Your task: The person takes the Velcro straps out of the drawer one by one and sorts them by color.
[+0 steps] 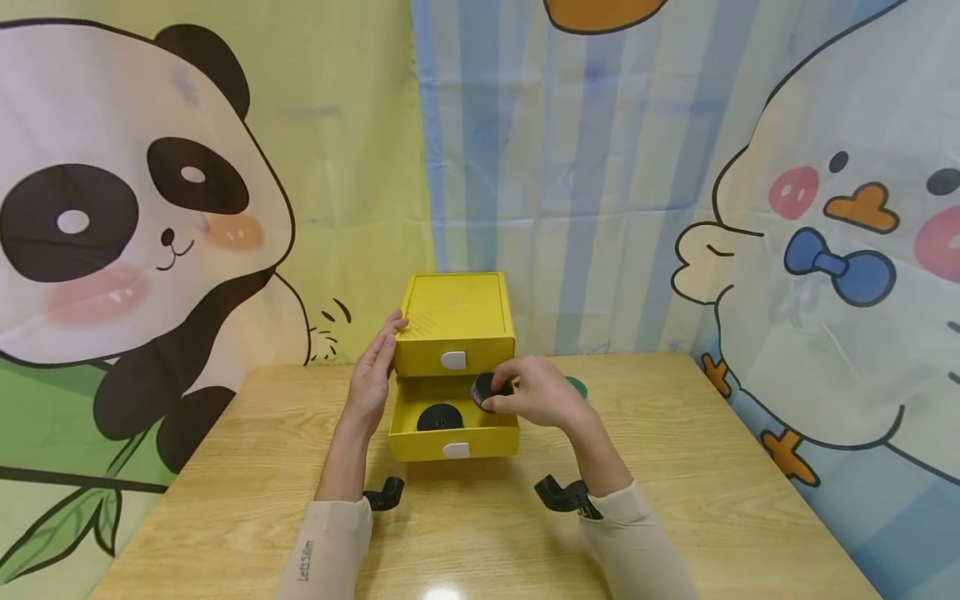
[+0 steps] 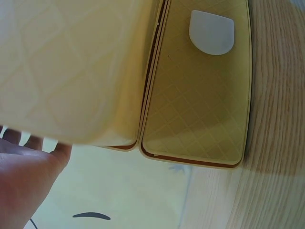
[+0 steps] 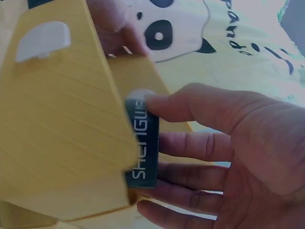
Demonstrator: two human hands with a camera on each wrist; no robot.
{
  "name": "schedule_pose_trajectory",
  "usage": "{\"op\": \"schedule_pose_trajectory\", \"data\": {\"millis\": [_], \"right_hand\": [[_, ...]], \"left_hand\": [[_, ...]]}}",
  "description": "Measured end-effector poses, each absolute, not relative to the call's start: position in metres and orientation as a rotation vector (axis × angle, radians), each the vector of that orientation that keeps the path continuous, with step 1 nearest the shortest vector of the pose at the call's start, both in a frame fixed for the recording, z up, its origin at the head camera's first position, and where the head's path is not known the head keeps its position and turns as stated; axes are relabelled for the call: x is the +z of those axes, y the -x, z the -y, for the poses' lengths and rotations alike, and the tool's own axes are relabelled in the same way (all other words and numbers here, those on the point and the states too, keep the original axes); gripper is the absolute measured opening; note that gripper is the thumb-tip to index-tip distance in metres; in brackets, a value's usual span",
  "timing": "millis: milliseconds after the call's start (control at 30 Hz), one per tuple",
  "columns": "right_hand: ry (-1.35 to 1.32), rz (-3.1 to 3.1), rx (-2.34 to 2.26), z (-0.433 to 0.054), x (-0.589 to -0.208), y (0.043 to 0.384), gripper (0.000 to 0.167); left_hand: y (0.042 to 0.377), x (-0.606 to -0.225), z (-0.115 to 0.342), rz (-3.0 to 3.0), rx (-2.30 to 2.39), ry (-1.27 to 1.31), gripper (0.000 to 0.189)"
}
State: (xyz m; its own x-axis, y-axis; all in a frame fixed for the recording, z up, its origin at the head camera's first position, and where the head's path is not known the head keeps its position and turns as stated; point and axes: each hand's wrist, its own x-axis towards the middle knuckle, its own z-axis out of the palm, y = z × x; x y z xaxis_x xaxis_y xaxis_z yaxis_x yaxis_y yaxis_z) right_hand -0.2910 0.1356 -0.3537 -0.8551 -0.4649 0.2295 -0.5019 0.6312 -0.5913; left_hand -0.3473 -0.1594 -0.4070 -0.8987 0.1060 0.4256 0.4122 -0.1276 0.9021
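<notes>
A small yellow two-drawer box [image 1: 455, 304] stands on the table, its lower drawer [image 1: 491, 444] pulled out and the upper one closed. One black tape roll [image 1: 440, 417], round with a small centre hole, lies in the lower drawer at the left. My right hand [image 1: 543, 392] pinches a second black tape roll [image 3: 143, 143] by its rim, thumb on one side and fingers on the other, over the drawer's right part. White letters run along that roll's edge. My left hand [image 1: 372, 367] rests on the box's left side with its fingers fairly straight.
Behind my right hand a green round thing [image 1: 577, 387] lies on the table, partly hidden. White tab handles [image 1: 453, 361] stick out from the drawer fronts. Cartoon-printed curtains [image 1: 517, 150] hang close behind the wooden table [image 1: 720, 483]. Black wrist mounts [image 1: 562, 495] jut from both sleeves.
</notes>
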Motion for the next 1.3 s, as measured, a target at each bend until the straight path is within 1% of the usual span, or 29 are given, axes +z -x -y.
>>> {"op": "schedule_pose_trajectory", "data": {"millis": [167,400,667,833,1067,1300], "right_hand": [[-0.852,2.719,1.166,-0.153,-0.346,0.289,0.011],[-0.739,2.759,1.208,-0.176,-0.343,0.291,0.015],[-0.626,2.816,0.985,-0.192,-0.349,0.3,0.014],[-0.568,2.897,0.879,-0.202,-0.358,0.308,0.016],[-0.552,3.009,0.719,-0.222,-0.385,0.324,0.029],[-0.409,3.136,0.726,-0.232,-0.403,0.337,0.03]], "left_hand": [[0.349,-0.408,0.159,1.913,-2.131,0.594,0.054],[0.348,-0.405,0.16,1.918,-2.119,0.598,0.054],[0.346,-0.406,0.16,1.931,-2.107,0.593,0.054],[0.345,-0.406,0.159,1.927,-2.111,0.587,0.054],[0.345,-0.406,0.158,1.928,-2.111,0.575,0.053],[0.345,-0.406,0.158,1.927,-2.11,0.576,0.052]]}}
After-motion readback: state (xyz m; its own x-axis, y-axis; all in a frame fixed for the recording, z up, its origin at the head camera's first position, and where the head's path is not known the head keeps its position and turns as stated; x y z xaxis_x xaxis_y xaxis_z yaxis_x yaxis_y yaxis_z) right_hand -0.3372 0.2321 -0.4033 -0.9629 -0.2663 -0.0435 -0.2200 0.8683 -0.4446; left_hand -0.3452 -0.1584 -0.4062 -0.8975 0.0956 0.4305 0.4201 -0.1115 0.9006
